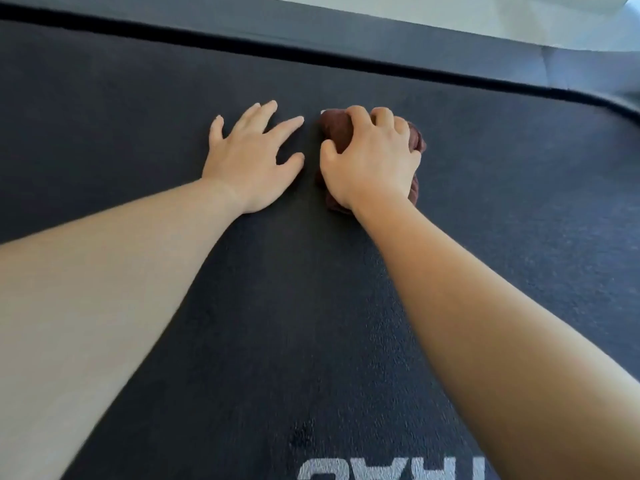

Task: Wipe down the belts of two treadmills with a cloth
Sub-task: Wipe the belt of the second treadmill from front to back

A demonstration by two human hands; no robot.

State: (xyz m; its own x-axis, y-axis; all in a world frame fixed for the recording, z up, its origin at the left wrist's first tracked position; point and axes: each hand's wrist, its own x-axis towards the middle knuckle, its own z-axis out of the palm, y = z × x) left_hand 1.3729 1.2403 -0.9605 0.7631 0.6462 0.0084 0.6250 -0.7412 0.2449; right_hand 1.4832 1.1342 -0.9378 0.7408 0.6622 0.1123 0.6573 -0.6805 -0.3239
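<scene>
Wiping step is being carried out on one treadmill belt [311, 306], approx. mid-width. A bunched brown cloth [417, 140] is being gripped & pressed onto the belt by the right hand [370, 161], fingers curled over it. The left hand [251, 161] is being rested flat just beside it, fingers spread, nothing held. Next, prob.: cloth being dragged along the belt w/ steady pressure.
</scene>
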